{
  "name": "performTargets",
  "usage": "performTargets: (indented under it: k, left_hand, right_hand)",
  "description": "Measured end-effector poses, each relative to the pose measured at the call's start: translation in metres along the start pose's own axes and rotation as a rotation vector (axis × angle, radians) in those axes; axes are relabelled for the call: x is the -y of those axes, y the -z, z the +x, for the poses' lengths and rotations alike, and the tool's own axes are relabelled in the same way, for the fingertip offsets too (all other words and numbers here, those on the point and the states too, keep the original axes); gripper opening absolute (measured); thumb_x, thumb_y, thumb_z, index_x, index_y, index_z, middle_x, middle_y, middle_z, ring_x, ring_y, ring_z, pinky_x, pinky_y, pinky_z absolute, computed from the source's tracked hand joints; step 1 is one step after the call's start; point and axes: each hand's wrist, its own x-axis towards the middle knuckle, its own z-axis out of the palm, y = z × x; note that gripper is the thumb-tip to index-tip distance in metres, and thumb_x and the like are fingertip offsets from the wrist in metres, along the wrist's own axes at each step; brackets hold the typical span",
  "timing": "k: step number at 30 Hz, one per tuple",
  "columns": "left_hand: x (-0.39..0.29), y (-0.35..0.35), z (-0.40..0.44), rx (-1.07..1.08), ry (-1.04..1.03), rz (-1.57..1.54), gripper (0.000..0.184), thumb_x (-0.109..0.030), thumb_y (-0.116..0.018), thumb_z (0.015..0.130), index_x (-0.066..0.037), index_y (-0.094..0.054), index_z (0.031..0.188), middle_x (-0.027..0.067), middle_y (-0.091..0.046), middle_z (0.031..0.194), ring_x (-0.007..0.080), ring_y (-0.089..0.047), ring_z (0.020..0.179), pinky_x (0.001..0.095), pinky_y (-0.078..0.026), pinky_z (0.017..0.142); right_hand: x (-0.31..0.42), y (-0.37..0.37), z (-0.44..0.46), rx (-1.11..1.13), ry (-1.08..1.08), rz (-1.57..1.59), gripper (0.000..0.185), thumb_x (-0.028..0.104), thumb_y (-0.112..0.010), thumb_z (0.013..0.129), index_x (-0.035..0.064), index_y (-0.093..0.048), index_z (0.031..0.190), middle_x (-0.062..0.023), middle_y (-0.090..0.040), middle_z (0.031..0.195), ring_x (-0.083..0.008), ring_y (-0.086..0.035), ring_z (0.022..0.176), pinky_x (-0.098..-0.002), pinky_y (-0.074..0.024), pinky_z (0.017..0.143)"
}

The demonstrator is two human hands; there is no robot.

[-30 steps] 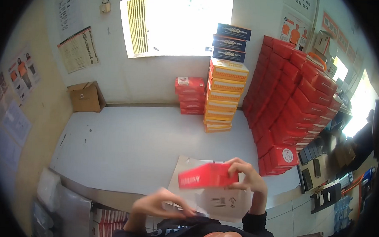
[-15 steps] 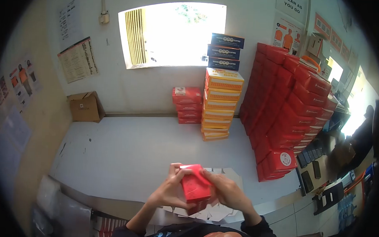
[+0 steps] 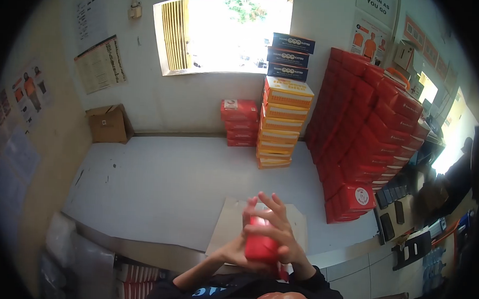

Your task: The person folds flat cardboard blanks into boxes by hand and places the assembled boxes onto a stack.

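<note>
Close in front of my body, a small red cardboard box (image 3: 259, 247) is held between both hands, slightly blurred. My left hand (image 3: 237, 253) wraps it from the left and below, with fingertips showing at its far side. Over the top and right side lies my right hand (image 3: 280, 231), its fingers spread across the box and its thumb on the near right. Part of the box is hidden behind the fingers. Beneath the hands, flat pale cardboard blanks (image 3: 224, 223) lie at the table's front edge.
On the white table (image 3: 153, 194), a tall stack of red boxes (image 3: 351, 116) stands right. Yellow boxes (image 3: 287, 98) with dark blue boxes (image 3: 288, 57) on top and a short red stack (image 3: 239, 112) stand at the wall. A brown carton (image 3: 108, 125) sits back left.
The red box has come nearer my body and turned. My right hand has moved from its right edge to across its top, fingers spreading. More of the cardboard blanks shows on the left.
</note>
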Motion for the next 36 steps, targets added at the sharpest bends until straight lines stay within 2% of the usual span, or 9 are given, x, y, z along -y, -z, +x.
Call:
performTargets:
  k: [2, 4, 5, 9, 24, 30, 31, 35, 36]
  left_hand:
    - [0.026, -0.012, -0.003, -0.492, 0.286, -1.06, 0.098, -0.046, -0.07, 0.067, 0.0, -0.023, 0.14, 0.0252, -0.018, 0.142, 0.0383, -0.021, 0.134, 0.0491, -0.03, 0.107]
    - [0.05, 0.013, -0.021, -0.581, 0.456, -1.647, 0.074, -0.053, -0.048, 0.079, 0.003, -0.046, 0.128, 0.0245, -0.046, 0.129, 0.0377, -0.05, 0.118, 0.0482, -0.043, 0.097]
    - [0.058, 0.02, -0.019, -0.739, 0.679, -1.555, 0.071, -0.055, -0.032, 0.08, 0.003, -0.051, 0.117, 0.0211, -0.06, 0.106, 0.0372, -0.061, 0.095, 0.0496, -0.049, 0.087]
    - [0.101, -0.004, -0.048, -0.988, 0.761, -1.5, 0.067, -0.058, -0.034, 0.081, -0.002, -0.054, 0.11, 0.0177, -0.06, 0.102, 0.0322, -0.062, 0.092, 0.047, -0.051, 0.082]
    - [0.05, -0.018, -0.027, -0.404, 0.754, -1.913, 0.089, -0.071, -0.033, 0.078, -0.007, -0.03, 0.141, 0.0191, -0.043, 0.133, 0.0371, -0.046, 0.119, 0.0527, -0.041, 0.093]
    - [0.053, -0.02, -0.031, -0.471, 0.706, -1.83, 0.086, -0.069, -0.034, 0.078, -0.008, -0.034, 0.138, 0.0171, -0.045, 0.13, 0.0348, -0.048, 0.117, 0.0527, -0.041, 0.094]
    - [0.057, -0.016, -0.036, -0.481, 0.71, -1.829, 0.084, -0.068, -0.034, 0.079, -0.008, -0.036, 0.137, 0.0168, -0.046, 0.128, 0.0342, -0.049, 0.116, 0.0527, -0.042, 0.093]
    - [0.051, -0.029, -0.045, -0.797, 0.686, -1.793, 0.076, -0.06, -0.04, 0.081, -0.004, -0.038, 0.133, 0.0157, -0.05, 0.121, 0.0302, -0.054, 0.108, 0.0465, -0.049, 0.084]
    - [0.049, -0.035, -0.047, -0.714, 0.725, -1.615, 0.072, -0.053, -0.046, 0.081, -0.006, -0.037, 0.134, 0.0141, -0.049, 0.122, 0.0269, -0.053, 0.108, 0.0436, -0.047, 0.087]
  right_hand:
    - [-0.007, -0.01, -0.007, -0.062, -0.009, 0.116, 0.037, 0.031, -0.035, 0.097, 0.0191, -0.064, 0.118, -0.0209, -0.039, 0.142, -0.0403, -0.02, 0.139, -0.0544, -0.0124, 0.112]
    - [-0.007, -0.003, -0.017, 0.436, -0.118, 0.347, 0.025, 0.019, -0.048, 0.095, 0.0193, -0.065, 0.113, -0.0197, -0.036, 0.144, -0.0418, -0.017, 0.139, -0.0543, -0.0111, 0.112]
    - [-0.01, 0.003, -0.022, 0.507, -0.188, 0.439, 0.038, 0.001, -0.059, 0.084, 0.0221, -0.063, 0.115, -0.0186, -0.039, 0.142, -0.0366, -0.033, 0.134, -0.0496, -0.0259, 0.11]
    - [-0.018, -0.003, -0.039, 0.404, -0.36, -0.182, 0.034, 0.008, -0.071, 0.075, 0.0172, -0.062, 0.106, -0.0102, -0.05, 0.13, -0.0241, -0.067, 0.088, -0.0358, -0.0564, 0.071]
    - [-0.041, -0.013, -0.062, -0.011, -0.464, -0.071, 0.054, 0.016, -0.081, 0.068, 0.0122, -0.052, 0.114, -0.0125, -0.053, 0.116, -0.0198, -0.065, 0.07, -0.0319, -0.0536, 0.059]
    - [-0.054, -0.038, -0.064, 0.03, -0.703, 0.025, 0.078, 0.022, -0.084, 0.063, 0.0147, -0.047, 0.131, -0.0085, -0.057, 0.075, -0.0197, -0.058, 0.059, -0.0328, -0.0505, 0.058]
    - [-0.048, -0.05, -0.063, -0.017, -0.314, -0.108, 0.061, 0.023, -0.082, 0.068, 0.0123, -0.056, 0.122, -0.0086, -0.057, 0.065, -0.0241, -0.062, 0.064, -0.0334, -0.0505, 0.06]
    - [-0.037, -0.017, -0.068, 0.213, -0.494, -0.198, 0.057, 0.032, -0.077, 0.074, 0.0129, -0.057, 0.123, -0.0138, -0.065, 0.099, -0.0322, -0.064, 0.092, -0.0362, -0.0521, 0.077]
    - [-0.049, -0.013, -0.065, -0.09, -0.498, -0.315, 0.064, 0.039, -0.075, 0.074, 0.0135, -0.052, 0.128, -0.017, -0.055, 0.114, -0.0344, -0.058, 0.102, -0.0392, -0.0498, 0.083]
